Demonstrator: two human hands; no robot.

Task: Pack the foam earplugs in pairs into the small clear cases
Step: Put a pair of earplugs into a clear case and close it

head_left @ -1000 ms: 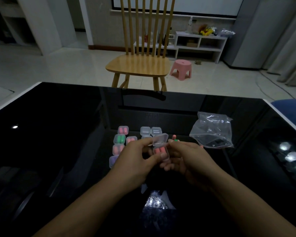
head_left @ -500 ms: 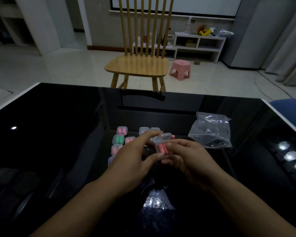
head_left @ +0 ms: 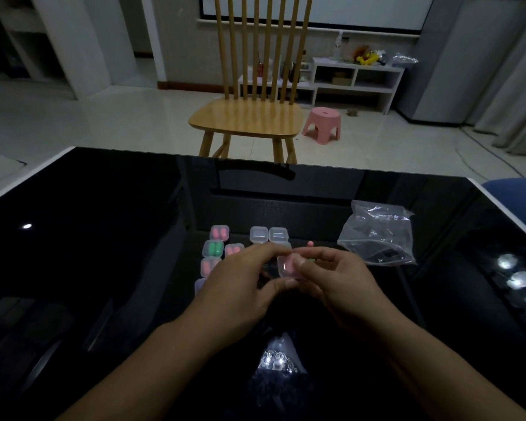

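Head view: left hand and right hand together pinch a small clear case of pink earplugs just above the bench; squeezing the lid evenly should snap it shut without pinching foam.

the lid of the small clear case, open one second ago, is now pressed closed between the left hand and right hand.

Hands, pair: raised, meeting at centre.
Left hand and right hand: forearms converge from the lower corners; curled fingertips of both pinch one case between them.
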